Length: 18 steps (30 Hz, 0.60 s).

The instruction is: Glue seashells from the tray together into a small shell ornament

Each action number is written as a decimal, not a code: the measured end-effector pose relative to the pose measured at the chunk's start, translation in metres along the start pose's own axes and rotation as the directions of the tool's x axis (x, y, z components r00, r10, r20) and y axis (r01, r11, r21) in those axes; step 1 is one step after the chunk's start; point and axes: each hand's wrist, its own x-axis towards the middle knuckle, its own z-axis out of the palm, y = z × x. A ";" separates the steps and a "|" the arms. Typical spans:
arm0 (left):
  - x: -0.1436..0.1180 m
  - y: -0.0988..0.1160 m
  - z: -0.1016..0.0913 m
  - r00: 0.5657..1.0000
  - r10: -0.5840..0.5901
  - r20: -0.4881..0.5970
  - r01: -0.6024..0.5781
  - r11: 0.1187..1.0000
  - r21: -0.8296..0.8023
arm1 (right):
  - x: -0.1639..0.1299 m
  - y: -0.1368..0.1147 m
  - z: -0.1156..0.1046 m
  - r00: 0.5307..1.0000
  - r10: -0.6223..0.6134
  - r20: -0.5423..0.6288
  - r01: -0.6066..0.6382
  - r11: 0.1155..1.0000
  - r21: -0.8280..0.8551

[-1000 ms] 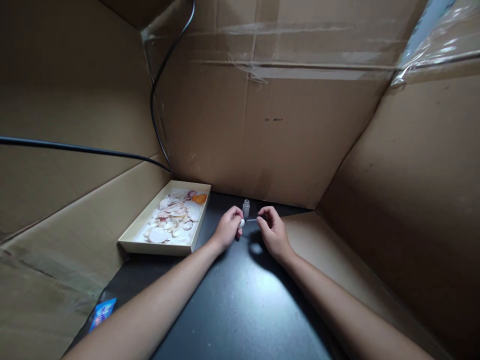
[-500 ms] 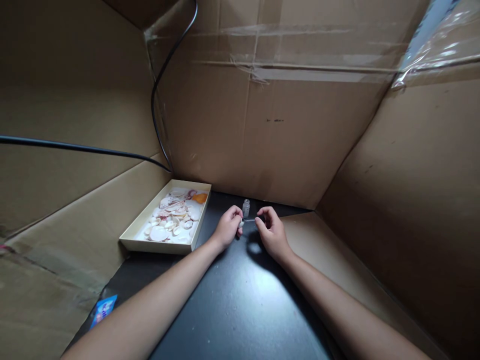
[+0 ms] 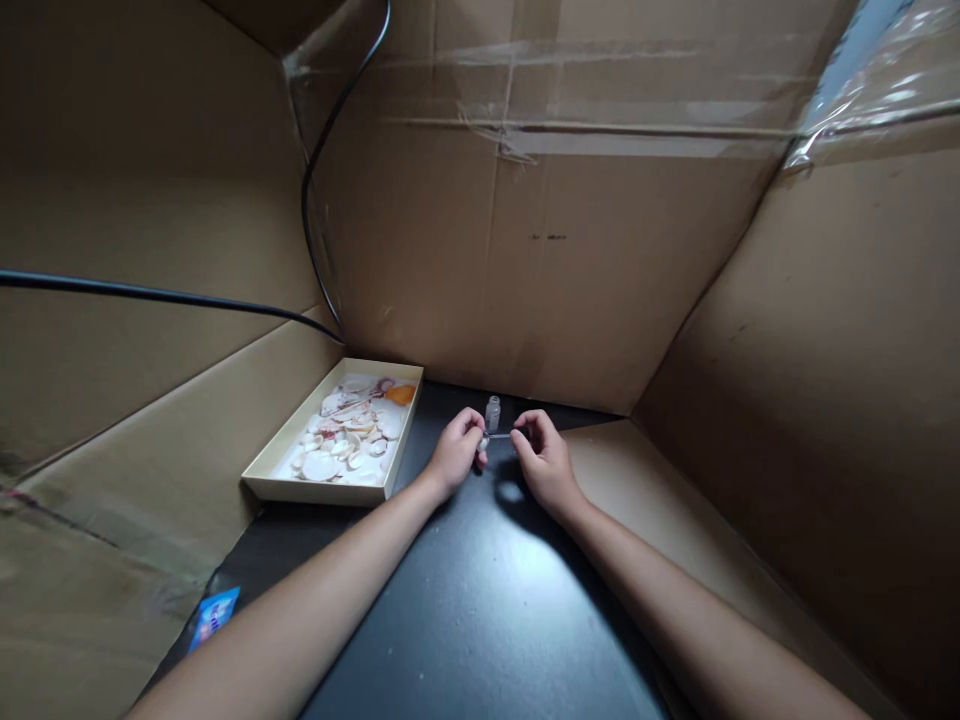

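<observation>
Pinched in the fingertips of my left hand (image 3: 456,455) is a small whitish shell (image 3: 484,443), partly covered by the fingers. My right hand (image 3: 546,460) grips a thin pale rod, perhaps a small brush (image 3: 501,436), between thumb and fingers. The rod points left and its tip meets the shell or lies right beside it; which one is too small to tell. Just behind the hands a small clear bottle (image 3: 493,413) stands upright, its narrow neck uncapped.
Left of my hands, a shallow cream tray (image 3: 315,492) holds many shells and one orange piece. A blue packet (image 3: 215,614) lies by my left forearm. Cardboard walls (image 3: 570,270) enclose the dark table (image 3: 465,620), and a black cable (image 3: 172,296) runs along the left side.
Both hands keep nearly the same place and grip. The rod's tip has shifted very slightly against the shell, and the whole view has moved a little.
</observation>
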 end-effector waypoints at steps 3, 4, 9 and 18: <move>0.000 0.001 0.000 1.000 -0.009 0.004 0.009 1.000 0.010 | 0.000 0.000 0.000 1.000 -0.002 -0.002 0.002 1.000 -0.029; 0.000 0.001 0.000 1.000 -0.013 0.005 0.013 1.000 0.006 | 0.000 0.000 0.000 1.000 -0.005 -0.005 0.005 1.000 -0.024; -0.001 0.002 0.001 1.000 -0.013 0.000 0.013 1.000 -0.011 | 0.000 0.000 0.000 1.000 0.001 0.001 -0.001 1.000 -0.020; 0.000 -0.001 0.000 1.000 -0.001 -0.001 0.001 1.000 0.002 | 0.000 0.002 0.001 1.000 0.003 0.009 -0.003 1.000 -0.015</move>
